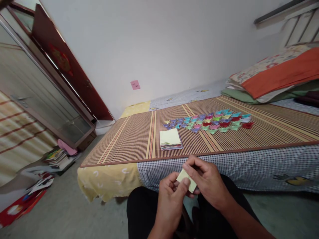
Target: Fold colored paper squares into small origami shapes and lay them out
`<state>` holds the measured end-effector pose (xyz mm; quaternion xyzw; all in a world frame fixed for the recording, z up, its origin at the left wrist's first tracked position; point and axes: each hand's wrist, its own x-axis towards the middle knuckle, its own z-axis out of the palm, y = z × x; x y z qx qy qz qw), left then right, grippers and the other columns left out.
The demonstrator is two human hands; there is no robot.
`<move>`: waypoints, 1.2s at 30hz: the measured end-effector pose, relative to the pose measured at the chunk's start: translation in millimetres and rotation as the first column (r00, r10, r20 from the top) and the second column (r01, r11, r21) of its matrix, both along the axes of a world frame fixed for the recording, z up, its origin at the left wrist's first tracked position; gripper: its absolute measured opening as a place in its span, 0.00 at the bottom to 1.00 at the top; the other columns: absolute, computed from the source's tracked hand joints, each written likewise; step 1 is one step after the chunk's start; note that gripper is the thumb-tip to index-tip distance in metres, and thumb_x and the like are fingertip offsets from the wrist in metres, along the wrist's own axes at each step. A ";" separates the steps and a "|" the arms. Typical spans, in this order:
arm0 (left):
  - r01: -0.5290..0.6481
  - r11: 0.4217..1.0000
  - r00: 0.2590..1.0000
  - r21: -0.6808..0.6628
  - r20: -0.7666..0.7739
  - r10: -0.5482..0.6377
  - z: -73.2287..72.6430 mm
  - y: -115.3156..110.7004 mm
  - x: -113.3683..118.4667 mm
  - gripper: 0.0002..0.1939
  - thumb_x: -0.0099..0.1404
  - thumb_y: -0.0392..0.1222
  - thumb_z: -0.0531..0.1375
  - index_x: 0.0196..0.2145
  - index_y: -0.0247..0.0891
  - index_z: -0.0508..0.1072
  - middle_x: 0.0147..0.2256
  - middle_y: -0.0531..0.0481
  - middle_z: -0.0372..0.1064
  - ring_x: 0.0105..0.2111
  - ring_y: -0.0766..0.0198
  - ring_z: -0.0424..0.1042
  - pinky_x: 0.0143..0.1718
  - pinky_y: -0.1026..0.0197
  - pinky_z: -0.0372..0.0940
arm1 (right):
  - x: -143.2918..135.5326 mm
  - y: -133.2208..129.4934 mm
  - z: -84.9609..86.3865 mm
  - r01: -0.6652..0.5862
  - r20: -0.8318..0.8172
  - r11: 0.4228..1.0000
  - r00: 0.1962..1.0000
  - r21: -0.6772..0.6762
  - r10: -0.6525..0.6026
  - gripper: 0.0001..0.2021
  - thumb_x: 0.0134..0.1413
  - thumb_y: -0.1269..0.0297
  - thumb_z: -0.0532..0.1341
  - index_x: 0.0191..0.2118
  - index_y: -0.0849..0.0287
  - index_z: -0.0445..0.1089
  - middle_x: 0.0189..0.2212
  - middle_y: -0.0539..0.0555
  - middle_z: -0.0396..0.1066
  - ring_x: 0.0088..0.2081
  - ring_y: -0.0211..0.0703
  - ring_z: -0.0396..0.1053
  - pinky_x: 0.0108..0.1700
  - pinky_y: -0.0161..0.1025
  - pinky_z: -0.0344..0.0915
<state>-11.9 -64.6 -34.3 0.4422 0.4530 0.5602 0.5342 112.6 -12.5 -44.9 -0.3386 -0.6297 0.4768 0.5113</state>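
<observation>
A small pale yellow piece of paper (pixel 187 181) is held between both hands, in front of the bed's edge. My left hand (pixel 171 196) has its thumb pressed on the paper's lower face, with the fingers behind it. My right hand (pixel 206 179) pinches the upper corner between thumb and fingers. On the striped mat, just beyond the hands, sits a stack of square paper sheets (pixel 170 137) with a pale yellow one on top. Several rows of small folded paper pieces (pixel 209 122) in many colours lie behind and to the right of the stack.
The striped mat (pixel 129 139) covers the bed up to its front edge. Folded bedding (pixel 279 73) is piled at the back right. A pink note (pixel 135 85) is on the wall. Books (pixel 58 158) lie on the left, near the open red door (pixel 64 63).
</observation>
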 end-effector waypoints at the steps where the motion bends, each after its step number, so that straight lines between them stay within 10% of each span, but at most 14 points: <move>1: -0.020 1.000 1.000 0.011 -0.018 0.020 -0.6 0.4 -0.7 0.18 0.63 0.53 0.68 0.30 0.32 0.80 0.23 0.51 0.70 0.22 0.68 0.65 0.27 0.65 0.64 | 0.6 0.6 0.8 0.044 0.041 0.995 0.998 0.085 -0.048 0.14 0.65 0.56 0.61 0.28 0.56 0.68 0.24 0.48 0.65 0.22 0.38 0.64 0.24 0.35 0.62; 8: -0.224 0.974 0.975 0.047 0.027 0.223 -11.7 3.7 -9.9 0.15 0.64 0.50 0.68 0.35 0.33 0.83 0.28 0.51 0.69 0.31 0.65 0.62 0.35 0.65 0.61 | 13.0 9.3 -2.7 -0.046 0.044 0.998 0.998 0.053 0.044 0.10 0.65 0.57 0.62 0.35 0.56 0.73 0.28 0.48 0.70 0.31 0.40 0.67 0.34 0.35 0.64; 21: -0.187 0.981 0.895 -0.057 0.402 0.194 -12.6 11.3 -6.1 0.14 0.56 0.47 0.74 0.28 0.34 0.78 0.26 0.51 0.70 0.28 0.67 0.64 0.31 0.66 0.60 | 12.8 2.2 -3.1 -0.027 0.141 0.977 0.990 0.211 -0.003 0.10 0.68 0.61 0.58 0.34 0.56 0.70 0.28 0.48 0.67 0.30 0.40 0.64 0.33 0.36 0.60; 36: -0.242 0.966 0.968 0.092 -0.044 0.247 -2.5 0.5 -5.4 0.17 0.65 0.51 0.66 0.26 0.36 0.72 0.23 0.56 0.59 0.25 0.68 0.55 0.27 0.67 0.56 | 5.0 -1.4 1.9 -0.057 0.065 0.997 0.996 0.059 0.053 0.08 0.63 0.58 0.64 0.35 0.56 0.74 0.29 0.49 0.71 0.32 0.42 0.68 0.36 0.37 0.66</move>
